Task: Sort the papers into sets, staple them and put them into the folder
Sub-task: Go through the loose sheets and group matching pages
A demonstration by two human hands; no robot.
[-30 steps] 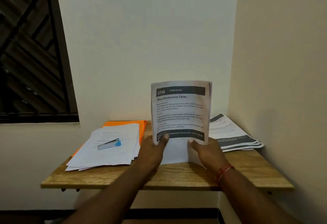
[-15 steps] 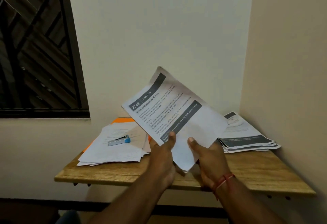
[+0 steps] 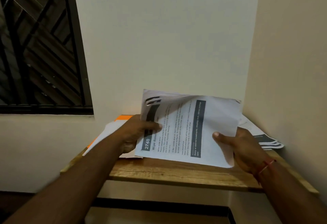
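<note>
I hold a set of printed papers [image 3: 184,131] headed "2748", turned sideways above the small wooden table [image 3: 177,172]. My left hand [image 3: 136,133] grips the header end, thumb on top. My right hand [image 3: 242,149] grips the opposite end, and the top sheet curls up along the far edge. An orange folder [image 3: 123,117] lies at the back left under a loose pile of white papers [image 3: 108,131], mostly hidden by my left arm. The stapler is hidden.
Another stack of printed papers [image 3: 267,140] lies at the back right of the table against the wall. Walls close in behind and on the right. A dark barred window [image 3: 35,46] is on the left.
The set has been rotated from upright to lying sideways and lowered toward the table. My left hand shifted to the header end, and the view moved so my arm covers the stapler.
</note>
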